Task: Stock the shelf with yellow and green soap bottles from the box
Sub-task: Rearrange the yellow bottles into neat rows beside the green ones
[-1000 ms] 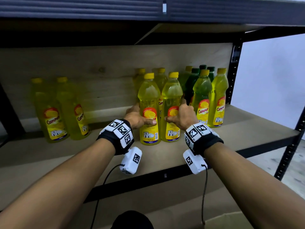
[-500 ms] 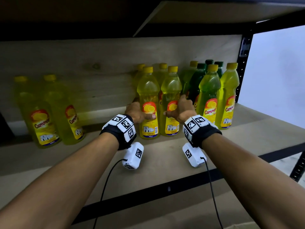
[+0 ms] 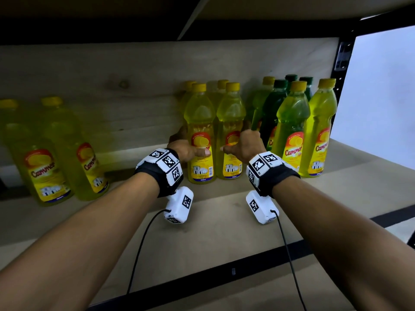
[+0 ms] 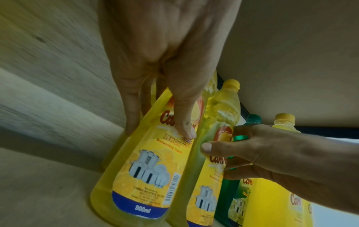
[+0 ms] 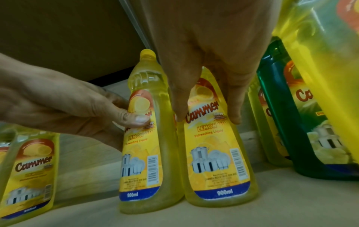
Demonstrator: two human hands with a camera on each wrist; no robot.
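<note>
Two yellow soap bottles stand upright and touching each other on the shelf (image 3: pixel 224 232), about midway along it and set back from its front edge. The left bottle (image 3: pixel 200 140) is gripped at its label by the left hand (image 3: pixel 186 149), thumb across the front and fingers round the far side. The right bottle (image 3: pixel 231 138) is gripped the same way by the right hand (image 3: pixel 243 147). Toward the shelf's right end stands a cluster of green and yellow bottles (image 3: pixel 292 122); two more yellow bottles (image 3: pixel 56 151) stand well apart toward the left end.
</note>
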